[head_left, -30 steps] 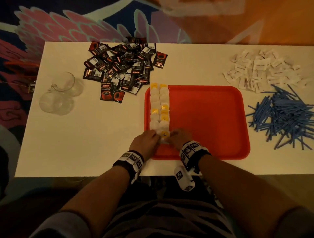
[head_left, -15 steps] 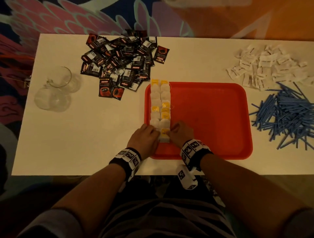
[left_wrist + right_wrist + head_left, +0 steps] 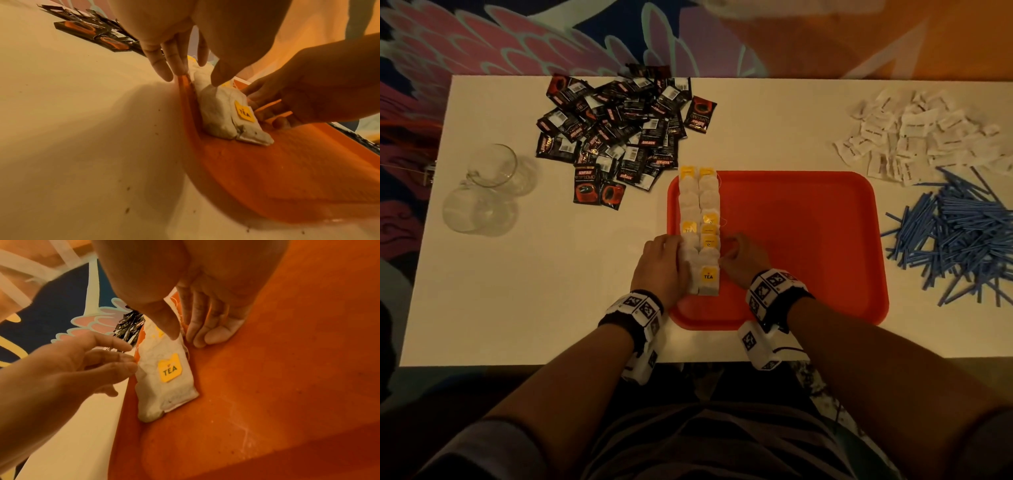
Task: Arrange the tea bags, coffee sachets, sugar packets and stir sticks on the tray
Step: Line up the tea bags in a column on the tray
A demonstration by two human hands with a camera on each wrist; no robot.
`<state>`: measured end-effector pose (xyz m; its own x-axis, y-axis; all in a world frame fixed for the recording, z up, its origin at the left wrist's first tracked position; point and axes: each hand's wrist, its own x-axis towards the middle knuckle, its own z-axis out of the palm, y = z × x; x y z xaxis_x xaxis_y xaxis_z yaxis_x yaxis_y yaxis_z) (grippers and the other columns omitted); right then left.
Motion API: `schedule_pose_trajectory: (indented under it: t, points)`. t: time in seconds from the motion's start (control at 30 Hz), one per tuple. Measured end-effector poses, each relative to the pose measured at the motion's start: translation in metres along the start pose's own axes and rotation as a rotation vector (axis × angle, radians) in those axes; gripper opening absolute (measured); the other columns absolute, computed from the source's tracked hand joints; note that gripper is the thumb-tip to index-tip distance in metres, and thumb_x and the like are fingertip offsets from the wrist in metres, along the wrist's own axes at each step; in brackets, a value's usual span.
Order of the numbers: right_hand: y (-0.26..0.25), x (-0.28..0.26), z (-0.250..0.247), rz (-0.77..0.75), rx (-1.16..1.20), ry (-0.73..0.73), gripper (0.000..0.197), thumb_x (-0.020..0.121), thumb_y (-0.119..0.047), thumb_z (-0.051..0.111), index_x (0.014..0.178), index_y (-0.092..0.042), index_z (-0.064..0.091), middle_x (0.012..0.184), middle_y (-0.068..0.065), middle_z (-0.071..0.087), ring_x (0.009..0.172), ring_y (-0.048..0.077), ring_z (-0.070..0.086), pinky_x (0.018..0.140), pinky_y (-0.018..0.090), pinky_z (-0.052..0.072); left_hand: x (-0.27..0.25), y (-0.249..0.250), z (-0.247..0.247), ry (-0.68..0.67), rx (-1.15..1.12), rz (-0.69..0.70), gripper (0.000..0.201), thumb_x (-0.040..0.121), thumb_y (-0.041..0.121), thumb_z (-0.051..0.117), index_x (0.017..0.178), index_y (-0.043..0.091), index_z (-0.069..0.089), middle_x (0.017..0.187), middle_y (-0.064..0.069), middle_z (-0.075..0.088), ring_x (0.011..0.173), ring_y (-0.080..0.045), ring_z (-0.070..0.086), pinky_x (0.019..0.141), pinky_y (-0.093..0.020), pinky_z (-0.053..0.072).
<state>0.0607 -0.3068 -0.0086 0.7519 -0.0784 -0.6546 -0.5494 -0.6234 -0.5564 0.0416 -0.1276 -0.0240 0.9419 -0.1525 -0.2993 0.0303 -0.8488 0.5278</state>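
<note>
Both hands now sit farther up the tea bags [image 3: 700,233] than a second ago, flanking the double column along the left side of the red tray [image 3: 808,246]. Left hand [image 3: 661,265]: straight fingers at the column's left edge, gripping nothing. Right hand [image 3: 744,262]: loosely curled fingers against its right edge, gripping nothing. Coffee sachets [image 3: 619,133], sugar packets [image 3: 914,137] and stir sticks [image 3: 959,236] lie on the table [image 3: 534,291].

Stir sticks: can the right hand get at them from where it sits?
Probably yes. The right hand rests on the tray by the tea bags, holding nothing; only bare tray lies between it and the stir sticks.
</note>
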Motion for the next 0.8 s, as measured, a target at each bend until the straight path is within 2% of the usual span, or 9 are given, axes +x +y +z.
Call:
schedule_pose_trajectory:
  t: [0.13, 0.23, 0.27, 0.37, 0.43, 0.6, 0.7, 0.8]
  points:
    - [-0.007, -0.001, 0.001, -0.032, -0.027, -0.051, 0.04, 0.09, -0.015, 0.059, 0.129, -0.019, 0.051, 0.103, 0.001, 0.06, 0.09, 0.018, 0.057, 0.072, 0.028, 0.044, 0.006, 0.006, -0.002, -0.035, -0.005, -0.032, 0.037, 0.097, 0.025, 0.052, 0.132, 0.011, 0.049, 0.125, -0.013, 0.059, 0.118, -0.029, 0.047, 0.096, -0.039, 0.044]
    - [-0.012, 0.004, -0.004, -0.006, -0.049, -0.007, 0.041, 0.093, -0.019, 0.053, 0.133, -0.018, 0.046, 0.106, 0.003, 0.058, 0.085, 0.019, 0.057, 0.065, 0.029, 0.045, 0.012, 0.006, -0.006, -0.013, -0.05, -0.036, 0.034, 0.096, 0.022, 0.053, 0.129, 0.012, 0.05, 0.124, -0.012, 0.057, 0.116, -0.029, 0.046, 0.096, -0.041, 0.045]
    - [-0.015, 0.006, -0.008, 0.005, -0.049, 0.011, 0.043, 0.094, -0.02, 0.052, 0.136, -0.017, 0.044, 0.108, 0.005, 0.059, 0.084, 0.021, 0.058, 0.066, 0.031, 0.049, 0.014, 0.005, -0.007, 0.002, -0.063, -0.037, 0.033, 0.095, 0.02, 0.054, 0.128, 0.012, 0.051, 0.126, -0.012, 0.056, 0.115, -0.029, 0.046, 0.097, -0.041, 0.044]
    - [-0.027, 0.017, -0.018, 0.005, -0.054, 0.007, 0.049, 0.095, -0.022, 0.051, 0.142, -0.018, 0.038, 0.124, 0.009, 0.058, 0.1, 0.029, 0.063, 0.086, 0.042, 0.055, 0.02, 0.003, -0.011, 0.01, -0.073, -0.057, 0.034, 0.093, 0.017, 0.057, 0.127, 0.013, 0.051, 0.129, -0.01, 0.052, 0.117, -0.027, 0.044, 0.096, -0.037, 0.041]
    - [-0.036, 0.025, -0.022, -0.025, -0.055, -0.025, 0.051, 0.094, -0.024, 0.053, 0.144, -0.022, 0.038, 0.13, 0.006, 0.056, 0.107, 0.03, 0.061, 0.092, 0.045, 0.053, 0.024, 0.002, -0.013, 0.005, -0.061, -0.075, 0.036, 0.093, 0.017, 0.057, 0.128, 0.013, 0.05, 0.131, -0.009, 0.05, 0.118, -0.026, 0.043, 0.096, -0.036, 0.04]
    - [-0.041, 0.041, -0.017, -0.044, -0.076, -0.076, 0.052, 0.091, -0.024, 0.061, 0.14, -0.026, 0.044, 0.124, 0.002, 0.06, 0.101, 0.023, 0.061, 0.081, 0.033, 0.05, 0.034, -0.004, -0.015, 0.004, -0.043, -0.09, 0.04, 0.093, 0.019, 0.055, 0.132, 0.014, 0.049, 0.133, -0.009, 0.049, 0.12, -0.026, 0.043, 0.099, -0.037, 0.043]
    - [-0.044, 0.049, -0.019, -0.004, -0.07, -0.027, 0.063, 0.087, -0.03, 0.066, 0.143, -0.028, 0.039, 0.127, 0.003, 0.058, 0.111, 0.026, 0.059, 0.091, 0.043, 0.053, 0.04, -0.003, -0.022, 0.029, 0.002, -0.141, 0.038, 0.094, 0.023, 0.053, 0.131, 0.016, 0.047, 0.134, -0.008, 0.047, 0.121, -0.026, 0.043, 0.093, -0.044, 0.048]
    - [-0.044, 0.061, -0.021, -0.006, -0.089, -0.047, 0.07, 0.086, -0.027, 0.064, 0.148, -0.032, 0.031, 0.126, 0.007, 0.059, 0.111, 0.029, 0.058, 0.089, 0.043, 0.053, 0.05, -0.001, -0.035, 0.076, 0.023, -0.256, 0.042, 0.094, 0.026, 0.056, 0.134, 0.02, 0.046, 0.141, -0.006, 0.042, 0.129, -0.026, 0.038, 0.088, -0.044, 0.048]
